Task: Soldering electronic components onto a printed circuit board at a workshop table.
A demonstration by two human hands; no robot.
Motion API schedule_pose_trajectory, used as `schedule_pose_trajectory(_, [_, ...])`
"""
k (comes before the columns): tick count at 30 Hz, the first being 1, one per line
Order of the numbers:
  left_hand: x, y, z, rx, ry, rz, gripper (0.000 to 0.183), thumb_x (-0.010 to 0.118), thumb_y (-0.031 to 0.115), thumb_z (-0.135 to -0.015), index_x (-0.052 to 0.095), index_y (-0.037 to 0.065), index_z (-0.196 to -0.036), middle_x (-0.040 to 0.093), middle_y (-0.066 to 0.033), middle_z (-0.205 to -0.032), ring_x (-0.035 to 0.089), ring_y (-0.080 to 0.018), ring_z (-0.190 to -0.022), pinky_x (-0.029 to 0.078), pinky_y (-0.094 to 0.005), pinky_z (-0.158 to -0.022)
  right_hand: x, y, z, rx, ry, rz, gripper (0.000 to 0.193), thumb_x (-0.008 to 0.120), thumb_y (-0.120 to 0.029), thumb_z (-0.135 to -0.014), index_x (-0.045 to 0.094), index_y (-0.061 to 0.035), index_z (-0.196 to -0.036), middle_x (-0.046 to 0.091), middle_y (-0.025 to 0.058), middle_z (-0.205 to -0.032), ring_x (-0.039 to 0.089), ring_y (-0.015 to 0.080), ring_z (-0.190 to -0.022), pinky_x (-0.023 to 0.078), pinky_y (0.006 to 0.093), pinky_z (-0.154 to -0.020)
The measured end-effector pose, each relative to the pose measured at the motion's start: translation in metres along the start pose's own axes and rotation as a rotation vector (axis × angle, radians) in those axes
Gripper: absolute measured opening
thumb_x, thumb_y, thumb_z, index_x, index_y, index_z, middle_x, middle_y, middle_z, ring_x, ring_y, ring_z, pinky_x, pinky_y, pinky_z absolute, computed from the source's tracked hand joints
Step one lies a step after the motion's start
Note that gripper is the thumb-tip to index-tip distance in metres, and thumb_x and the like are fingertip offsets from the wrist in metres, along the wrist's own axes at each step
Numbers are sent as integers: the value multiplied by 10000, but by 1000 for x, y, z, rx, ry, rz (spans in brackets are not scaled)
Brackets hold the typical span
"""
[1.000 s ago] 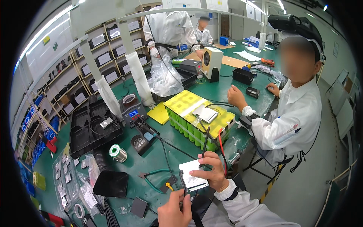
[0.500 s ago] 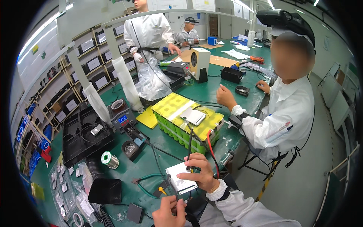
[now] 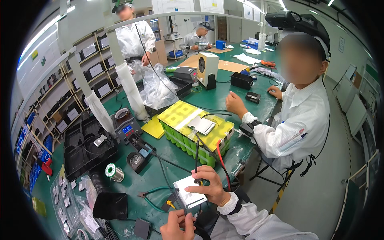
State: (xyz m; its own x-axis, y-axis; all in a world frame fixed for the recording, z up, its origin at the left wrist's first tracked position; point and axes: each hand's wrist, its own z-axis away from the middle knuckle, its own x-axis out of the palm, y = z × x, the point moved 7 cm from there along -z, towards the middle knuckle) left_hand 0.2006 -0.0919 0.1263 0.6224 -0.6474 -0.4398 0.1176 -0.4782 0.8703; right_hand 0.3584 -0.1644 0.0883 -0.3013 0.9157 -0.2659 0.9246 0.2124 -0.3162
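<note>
My right hand is closed on a flat silver-white module by its right side. A straight black rod or thick cable rises from between its fingers; I cannot tell which. Just below the module, my left hand has its thumb and fingers pinched around a thin dark cable. Beyond them stands a yellow-topped, green-sided battery pack with another silver module on top. A red cable comes down from the pack's near end.
Green-handled pliers lie left of my hands. Farther left are a solder spool, a soldering station, a black case and bagged small parts. A seated co-worker is at the right; another person stands across the table.
The standing person has moved back and left, still at the plastic bag. The whole view has shifted slightly. My hands keep nearly the same hold on the module and cable.
</note>
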Motion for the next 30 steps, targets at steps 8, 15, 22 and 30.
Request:
schedule_pose_trajectory(8, [0,-2,0,-14,-11,27,116,658,32,-958,574,-25,-1014,713,-126,-740,658,-121,-562,500,-264,-520,3,2,3,7,-12,-44,315,813,-100,-689,818,-188,-991,531,69,-1161,594,296,-1095,540,384,-899])
schedule_pose_trajectory(15, [0,-2,0,-30,-15,50,112,656,29,-958,574,-25,-1012,711,-121,-739,651,-114,-561,499,-259,-522,4,3,6,10,-11,-60,330,824,-109,-681,817,-183,-1003,526,76,-1168,593,299,-1092,543,380,-889])
schedule_pose_trajectory(22, [0,-3,-1,-37,-16,58,117,658,34,-958,573,-26,-1012,712,-120,-743,654,-113,-569,499,-257,-523,5,5,7,17,-17,-69,327,836,-118,-680,818,-177,-1001,531,87,-1172,588,297,-1086,545,377,-884])
schedule_pose_trajectory(30, [3,1,1,-18,-20,58,117,661,35,-954,576,-23,-1011,710,-123,-738,654,-117,-565,500,-266,-524,-3,2,8,58,32,-93,341,805,-111,-698,793,-186,-1031,575,74,-1175,626,300,-1054,541,401,-886])
